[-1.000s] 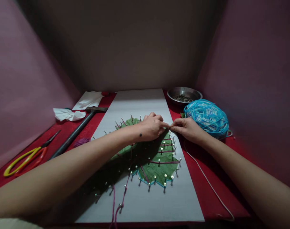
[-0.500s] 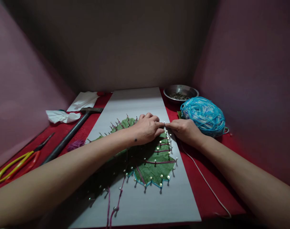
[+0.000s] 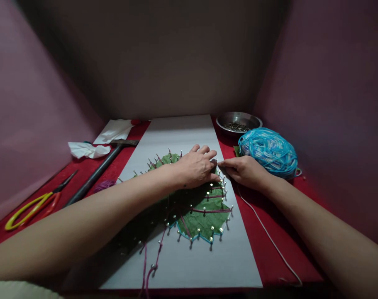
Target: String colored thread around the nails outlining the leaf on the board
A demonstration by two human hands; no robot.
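A green leaf lies on a white board, ringed by small nails with purple thread strung between them and blue thread along its lower edge. My left hand rests on the leaf's upper right part, fingers spread and pressing down beside a nail. My right hand is pinched at the same nail, fingertips meeting my left hand; a thin thread seems to be in the pinch, too fine to name. A ball of blue yarn sits just behind my right hand.
A metal bowl of nails stands at the back right. A hammer, yellow-handled scissors, crumpled tissue, white paper and a small purple thread bundle lie on the red cloth at left. A white cord trails under my right forearm.
My left hand's fingers have uncurled from a pinch and now lie spread on the leaf. My right hand stays pinched at the same nail. The view shifted slightly.
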